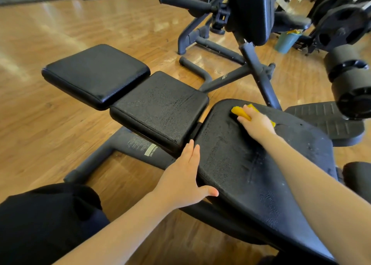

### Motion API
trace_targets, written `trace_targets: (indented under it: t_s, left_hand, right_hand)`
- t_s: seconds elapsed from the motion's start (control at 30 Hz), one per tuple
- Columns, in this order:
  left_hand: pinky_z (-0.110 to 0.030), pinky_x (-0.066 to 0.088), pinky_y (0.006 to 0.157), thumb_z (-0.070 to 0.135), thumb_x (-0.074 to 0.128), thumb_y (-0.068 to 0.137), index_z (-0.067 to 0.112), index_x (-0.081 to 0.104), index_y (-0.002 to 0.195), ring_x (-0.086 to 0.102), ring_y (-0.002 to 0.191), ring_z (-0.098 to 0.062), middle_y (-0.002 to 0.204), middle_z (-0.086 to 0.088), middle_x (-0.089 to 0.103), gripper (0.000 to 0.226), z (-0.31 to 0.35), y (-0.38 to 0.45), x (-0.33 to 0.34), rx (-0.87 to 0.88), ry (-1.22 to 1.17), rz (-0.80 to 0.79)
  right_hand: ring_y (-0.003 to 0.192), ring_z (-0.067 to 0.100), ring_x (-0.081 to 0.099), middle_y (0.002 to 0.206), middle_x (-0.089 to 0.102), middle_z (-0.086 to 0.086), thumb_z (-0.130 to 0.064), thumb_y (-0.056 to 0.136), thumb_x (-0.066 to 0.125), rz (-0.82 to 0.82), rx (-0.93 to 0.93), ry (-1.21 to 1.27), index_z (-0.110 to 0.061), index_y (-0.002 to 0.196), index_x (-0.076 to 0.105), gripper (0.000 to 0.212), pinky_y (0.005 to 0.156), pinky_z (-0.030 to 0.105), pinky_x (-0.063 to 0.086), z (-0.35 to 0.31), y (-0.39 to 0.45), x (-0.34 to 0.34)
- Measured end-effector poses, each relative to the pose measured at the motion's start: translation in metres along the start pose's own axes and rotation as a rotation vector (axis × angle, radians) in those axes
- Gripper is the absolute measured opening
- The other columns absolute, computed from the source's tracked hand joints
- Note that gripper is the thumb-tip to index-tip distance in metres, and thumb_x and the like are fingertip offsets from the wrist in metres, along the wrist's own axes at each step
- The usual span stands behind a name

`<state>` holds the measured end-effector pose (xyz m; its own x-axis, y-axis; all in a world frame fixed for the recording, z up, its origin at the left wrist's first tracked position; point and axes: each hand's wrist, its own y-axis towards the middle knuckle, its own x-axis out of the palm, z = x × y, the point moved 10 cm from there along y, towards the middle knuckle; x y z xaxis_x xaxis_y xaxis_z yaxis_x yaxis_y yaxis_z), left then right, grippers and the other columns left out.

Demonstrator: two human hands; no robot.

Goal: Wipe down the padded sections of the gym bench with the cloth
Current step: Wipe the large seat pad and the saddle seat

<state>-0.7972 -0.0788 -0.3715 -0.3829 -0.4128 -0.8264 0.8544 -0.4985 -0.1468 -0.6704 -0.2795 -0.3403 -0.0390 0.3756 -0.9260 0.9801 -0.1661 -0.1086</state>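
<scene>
On large pad (251, 164), right hand (256, 122) pressing yellow cloth (240, 112), left hand (184, 176) flat on edge, teal bucket (286, 42) beyond.

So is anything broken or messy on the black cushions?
Nothing looks broken. The big pad under the right hand and yellow cloth shows wet-looking streaks and droplets, and the middle pad looks blotchy too. The far pad looks smooth. The left hand rests flat on the big pad's edge.

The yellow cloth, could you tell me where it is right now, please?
In the head view, the yellow cloth lies under the right hand, right of centre, on the largest pad's far end.
</scene>
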Motion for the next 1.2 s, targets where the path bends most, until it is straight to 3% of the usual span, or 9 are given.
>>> trace_targets:
  t_s: [0.27, 0.43, 0.53, 0.7, 0.93, 1.1, 1.2]
  left_hand:
    - [-0.032, 0.02, 0.113, 0.063, 0.059, 0.076, 0.019, -0.011, 0.148, -0.002, 0.144, -0.011, 0.155, 0.005, -0.02, 0.109, -0.035, 0.013, -0.014, -0.07, -0.052, -0.001]
    - [-0.034, 0.021, 0.115, 0.059, 0.062, 0.076, 0.019, -0.009, 0.148, 0.001, 0.144, -0.013, 0.155, 0.003, -0.02, 0.109, -0.035, 0.015, -0.014, -0.088, -0.067, -0.012]
    - [-0.032, 0.021, 0.114, 0.054, 0.062, 0.079, 0.016, -0.008, 0.149, 0.002, 0.144, -0.014, 0.156, 0.0, -0.018, 0.106, -0.025, 0.013, -0.011, -0.086, -0.064, 0.004]
    - [-0.03, 0.024, 0.112, 0.048, 0.062, 0.082, 0.015, -0.006, 0.149, 0.005, 0.144, -0.016, 0.156, -0.001, -0.016, 0.101, 0.003, 0.007, -0.005, -0.057, -0.039, 0.035]
    - [-0.033, 0.022, 0.113, 0.052, 0.068, 0.074, 0.013, -0.011, 0.148, 0.0, 0.144, -0.019, 0.155, -0.005, -0.019, 0.115, 0.014, 0.0, -0.013, -0.049, 0.134, -0.012]
    - [-0.033, 0.024, 0.112, 0.052, 0.068, 0.074, 0.014, -0.009, 0.148, 0.007, 0.144, -0.02, 0.156, -0.005, -0.017, 0.114, 0.013, -0.012, -0.016, -0.035, 0.161, 0.001]
    - [-0.033, 0.023, 0.112, 0.054, 0.064, 0.077, 0.013, -0.008, 0.148, 0.007, 0.144, -0.02, 0.156, -0.005, -0.015, 0.108, 0.018, -0.014, -0.021, -0.008, 0.189, 0.024]
  right_hand:
    - [0.143, 0.015, 0.019, 0.153, 0.025, -0.008, -0.031, 0.096, 0.041, -0.167, -0.198, 0.064, -0.024, 0.142, 0.032, 0.047, 0.115, 0.032, 0.015, -0.056, -0.065, 0.043]
    - [0.142, 0.009, 0.02, 0.151, 0.025, -0.016, -0.034, 0.095, 0.043, -0.247, -0.267, 0.062, -0.03, 0.141, 0.031, 0.047, 0.116, 0.03, 0.013, -0.072, -0.126, 0.054]
    - [0.141, 0.005, 0.02, 0.151, 0.027, -0.016, -0.033, 0.095, 0.044, -0.239, -0.309, 0.048, -0.03, 0.14, 0.034, 0.046, 0.113, 0.022, 0.01, -0.071, -0.152, 0.048]
    - [0.142, 0.007, 0.019, 0.151, 0.027, -0.013, -0.031, 0.095, 0.044, -0.265, -0.328, -0.043, -0.028, 0.141, 0.032, 0.047, 0.116, 0.026, 0.01, -0.06, -0.176, 0.028]
    - [0.138, 0.006, 0.028, 0.146, 0.038, -0.013, -0.03, 0.093, 0.049, -0.071, -0.371, 0.007, -0.03, 0.134, 0.044, 0.042, 0.114, 0.023, 0.014, -0.074, -0.192, 0.009]
    - [0.138, 0.003, 0.026, 0.147, 0.035, -0.016, -0.029, 0.093, 0.05, -0.163, -0.346, 0.02, -0.031, 0.135, 0.042, 0.043, 0.114, 0.02, 0.012, -0.047, -0.207, 0.007]
    - [0.137, 0.002, 0.027, 0.145, 0.037, -0.018, -0.03, 0.092, 0.052, -0.134, -0.323, 0.083, -0.036, 0.13, 0.047, 0.039, 0.118, 0.025, 0.012, -0.034, -0.21, -0.001]
